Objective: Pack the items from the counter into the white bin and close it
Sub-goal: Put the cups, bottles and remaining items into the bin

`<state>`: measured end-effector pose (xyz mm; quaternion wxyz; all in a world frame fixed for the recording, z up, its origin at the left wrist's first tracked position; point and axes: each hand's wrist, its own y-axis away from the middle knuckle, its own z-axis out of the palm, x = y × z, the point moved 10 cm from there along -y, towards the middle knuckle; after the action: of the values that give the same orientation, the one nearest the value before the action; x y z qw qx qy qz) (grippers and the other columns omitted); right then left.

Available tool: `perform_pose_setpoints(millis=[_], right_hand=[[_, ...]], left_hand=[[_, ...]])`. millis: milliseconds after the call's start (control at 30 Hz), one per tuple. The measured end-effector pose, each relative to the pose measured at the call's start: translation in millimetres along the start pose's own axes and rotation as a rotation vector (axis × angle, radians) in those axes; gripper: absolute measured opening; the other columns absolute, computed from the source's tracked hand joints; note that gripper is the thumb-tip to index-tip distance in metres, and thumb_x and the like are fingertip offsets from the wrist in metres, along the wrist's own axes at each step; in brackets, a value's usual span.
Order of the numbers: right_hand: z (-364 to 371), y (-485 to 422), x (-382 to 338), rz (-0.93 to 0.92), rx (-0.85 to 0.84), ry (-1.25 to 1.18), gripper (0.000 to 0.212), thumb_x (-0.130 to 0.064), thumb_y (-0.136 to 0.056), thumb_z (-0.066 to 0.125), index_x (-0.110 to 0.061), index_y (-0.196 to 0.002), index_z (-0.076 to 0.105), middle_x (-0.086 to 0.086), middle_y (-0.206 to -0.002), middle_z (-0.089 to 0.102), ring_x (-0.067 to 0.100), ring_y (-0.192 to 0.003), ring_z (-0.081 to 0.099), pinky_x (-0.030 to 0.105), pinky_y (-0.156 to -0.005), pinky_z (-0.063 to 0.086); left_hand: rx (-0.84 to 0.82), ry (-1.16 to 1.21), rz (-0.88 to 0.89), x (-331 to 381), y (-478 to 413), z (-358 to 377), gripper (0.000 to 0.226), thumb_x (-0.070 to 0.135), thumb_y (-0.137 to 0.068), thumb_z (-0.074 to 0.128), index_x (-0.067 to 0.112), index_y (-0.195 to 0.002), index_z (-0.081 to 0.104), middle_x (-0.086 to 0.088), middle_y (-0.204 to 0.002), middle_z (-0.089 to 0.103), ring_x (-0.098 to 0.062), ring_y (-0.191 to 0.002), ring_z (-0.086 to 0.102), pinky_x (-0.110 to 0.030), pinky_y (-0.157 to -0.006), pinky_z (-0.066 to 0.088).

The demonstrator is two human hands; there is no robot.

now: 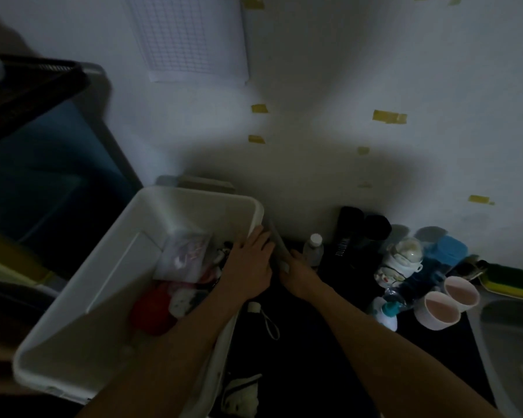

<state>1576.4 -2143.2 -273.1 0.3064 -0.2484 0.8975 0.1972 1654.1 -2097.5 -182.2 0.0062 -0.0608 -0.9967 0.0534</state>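
Note:
The white bin [109,285] stands open at the left of the dark counter [323,366]. Inside lie a clear plastic bag [184,257], a red item [151,309] and a small white soft item [183,300]. Both my hands meet at the bin's right rim around a long, thin grey object [277,245] that stands slanted there. My right hand [299,279] grips its lower end. My left hand [248,267] reaches over the bin, its fingers lying fairly straight against the object's left side. The dim light hides what the grey object is.
On the counter stand a clear bottle with a white cap [313,251], black cases [351,236], a white figure-shaped bottle [402,260], a blue container [447,248], two pink cups [441,309] and a sponge [507,282]. A small strapped item [258,307] and a white pouch [242,393] lie beside the bin. A sink [511,342] is at the right.

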Motion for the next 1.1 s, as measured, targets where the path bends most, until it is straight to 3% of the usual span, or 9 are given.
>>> perform_pose_setpoints(millis=[133,333,567,700,767,833,933,1000,1100], right_hand=[[8.1,-2.2,8.0,0.070,-0.029,-0.034,0.056,-0.009,-0.092,0.052,-0.007,-0.146,0.036,0.015,-0.152,0.033,0.032,-0.139,0.033,0.032,-0.111,0.030],[8.3,-4.0,17.8,0.092,0.006,-0.076,0.052,-0.002,-0.092,0.048,-0.002,-0.143,0.038,0.017,-0.146,0.041,0.033,-0.133,0.041,0.030,-0.107,0.034],[-13.0,22.8,27.6,0.117,0.275,-0.196,0.038,-0.010,-0.095,0.051,-0.009,-0.134,0.054,0.011,-0.131,0.059,0.026,-0.121,0.054,0.028,-0.100,0.041],[-29.9,42.3,22.4,0.079,0.424,-0.100,0.028,-0.017,-0.098,0.053,-0.016,-0.123,0.065,0.006,-0.109,0.070,0.019,-0.093,0.065,0.024,-0.074,0.047],[-41.5,49.6,15.1,0.033,0.476,-0.070,0.024,-0.016,-0.097,0.054,-0.017,-0.114,0.071,0.004,-0.104,0.072,0.017,-0.092,0.064,0.026,-0.074,0.049],[-53.8,56.0,9.5,0.002,0.519,-0.068,0.026,-0.013,-0.095,0.054,-0.020,-0.113,0.072,0.002,-0.105,0.071,0.018,-0.097,0.061,0.029,-0.077,0.049],[-79.7,72.6,-5.3,-0.069,0.661,0.058,0.025,-0.011,-0.090,0.061,-0.025,-0.104,0.077,-0.001,-0.089,0.072,0.017,-0.086,0.054,0.021,-0.070,0.040],[-96.7,82.1,-13.3,-0.144,0.717,0.017,0.023,-0.008,-0.085,0.066,-0.023,-0.097,0.079,-0.003,-0.084,0.073,0.015,-0.082,0.057,0.023,-0.073,0.045],[-110.5,86.9,-18.8,-0.182,0.686,-0.123,0.023,-0.006,-0.088,0.061,-0.020,-0.098,0.077,0.000,-0.092,0.073,0.017,-0.086,0.063,0.031,-0.080,0.051]], left_hand=[[-0.013,-0.044,-0.001,2.0,0.9,2.6,0.051,0.030,-0.083,0.050,0.014,-0.131,0.056,-0.006,-0.149,0.043,-0.024,-0.148,0.023,-0.054,-0.116,0.018],[-0.008,-0.054,0.005,2.3,0.1,3.1,0.049,0.029,-0.082,0.046,0.014,-0.126,0.060,-0.007,-0.143,0.049,-0.026,-0.146,0.025,-0.056,-0.116,0.017],[-0.004,-0.023,0.005,1.5,-1.3,6.5,0.045,0.029,-0.081,0.044,0.015,-0.120,0.062,-0.004,-0.139,0.052,-0.023,-0.147,0.023,-0.053,-0.117,0.014],[-0.046,-0.052,0.000,0.8,-0.6,11.2,0.049,0.032,-0.083,0.045,0.016,-0.129,0.056,-0.003,-0.145,0.045,-0.022,-0.149,0.017,-0.053,-0.118,0.011],[-0.043,-0.041,0.009,2.9,-0.2,8.9,0.052,0.031,-0.082,0.049,0.016,-0.132,0.053,-0.003,-0.145,0.044,-0.022,-0.149,0.018,-0.052,-0.118,0.010],[-0.050,-0.043,0.019,4.3,0.7,7.2,0.058,0.031,-0.082,0.050,0.015,-0.138,0.048,-0.003,-0.148,0.041,-0.022,-0.149,0.018,-0.051,-0.117,0.011],[-0.022,-0.025,0.051,7.7,2.2,4.6,0.065,0.032,-0.083,0.047,0.012,-0.144,0.041,-0.005,-0.151,0.039,-0.023,-0.148,0.020,-0.051,-0.118,0.013],[0.000,0.050,0.058,9.0,1.5,1.1,0.064,0.032,-0.083,0.046,0.012,-0.143,0.043,-0.006,-0.149,0.043,-0.023,-0.146,0.026,-0.049,-0.117,0.016],[0.036,0.157,0.049,8.4,0.9,-7.3,0.061,0.040,-0.082,0.037,0.013,-0.135,0.052,-0.008,-0.135,0.057,-0.026,-0.132,0.046,-0.043,-0.107,0.035]])
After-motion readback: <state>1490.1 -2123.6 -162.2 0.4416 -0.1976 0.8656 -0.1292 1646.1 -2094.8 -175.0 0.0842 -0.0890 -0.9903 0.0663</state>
